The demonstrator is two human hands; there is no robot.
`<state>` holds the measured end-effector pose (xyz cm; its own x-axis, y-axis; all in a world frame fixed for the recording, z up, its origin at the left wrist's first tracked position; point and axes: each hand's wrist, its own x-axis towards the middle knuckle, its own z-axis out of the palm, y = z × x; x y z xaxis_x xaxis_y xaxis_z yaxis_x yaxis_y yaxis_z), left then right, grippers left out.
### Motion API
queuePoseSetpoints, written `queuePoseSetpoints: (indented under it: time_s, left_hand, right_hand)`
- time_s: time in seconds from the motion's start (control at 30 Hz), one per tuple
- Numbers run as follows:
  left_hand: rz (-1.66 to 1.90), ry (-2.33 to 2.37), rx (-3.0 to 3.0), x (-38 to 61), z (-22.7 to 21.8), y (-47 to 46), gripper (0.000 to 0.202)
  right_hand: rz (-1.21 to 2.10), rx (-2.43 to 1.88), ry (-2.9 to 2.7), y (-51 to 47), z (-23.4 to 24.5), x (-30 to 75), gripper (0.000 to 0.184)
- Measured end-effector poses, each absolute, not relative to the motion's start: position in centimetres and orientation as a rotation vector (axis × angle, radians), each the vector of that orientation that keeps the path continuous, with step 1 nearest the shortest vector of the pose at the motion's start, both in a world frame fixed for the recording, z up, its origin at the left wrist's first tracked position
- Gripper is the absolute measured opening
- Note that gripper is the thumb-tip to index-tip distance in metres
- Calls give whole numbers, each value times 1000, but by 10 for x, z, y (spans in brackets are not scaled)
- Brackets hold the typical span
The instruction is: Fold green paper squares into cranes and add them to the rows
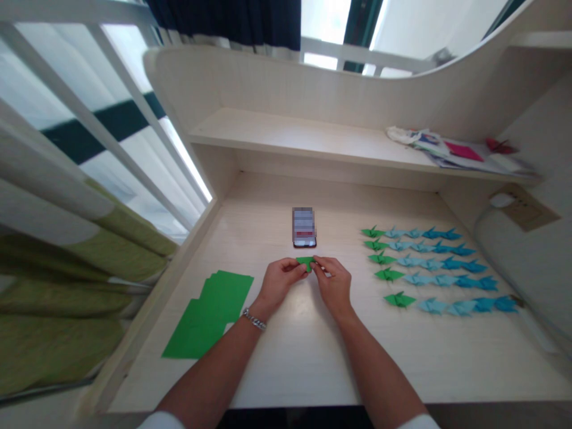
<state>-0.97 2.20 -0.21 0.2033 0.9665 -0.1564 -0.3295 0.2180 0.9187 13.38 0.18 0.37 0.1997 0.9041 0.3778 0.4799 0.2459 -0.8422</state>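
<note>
A small folded piece of green paper (305, 261) is pinched between my two hands, just in front of the phone. My left hand (280, 282) grips its left side with thumb and fingers. On the other side, my right hand (333, 282) holds the right corner between thumb and fingertips. The fingers cover parts of the paper, so its full shape is hidden. Green paper sheets (214, 316) lie overlapping to the left of my left forearm. Rows of folded paper cranes (400, 299) stand to the right, green at the left end, then light blue and darker blue.
A phone (304, 227) with a lit screen lies on the pale desk (286, 363). Behind it runs a raised shelf (295, 134), with papers (460, 152) piled at its right. A socket (522, 207) with a plugged-in white cable is on the right wall. White railings (129, 113) border the left.
</note>
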Motion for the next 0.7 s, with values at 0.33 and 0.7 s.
queuePoseSetpoints:
  time_s: [0.33,0.7]
  left_hand:
    - [1076,935,1035,-13,2,24,26]
    - [1069,863,1052,-17,2,24,22]
  right_hand:
    - [831,-1326,-1277,3,10,135,11]
    - [1189,-1119,-1171,8,-1,136,11]
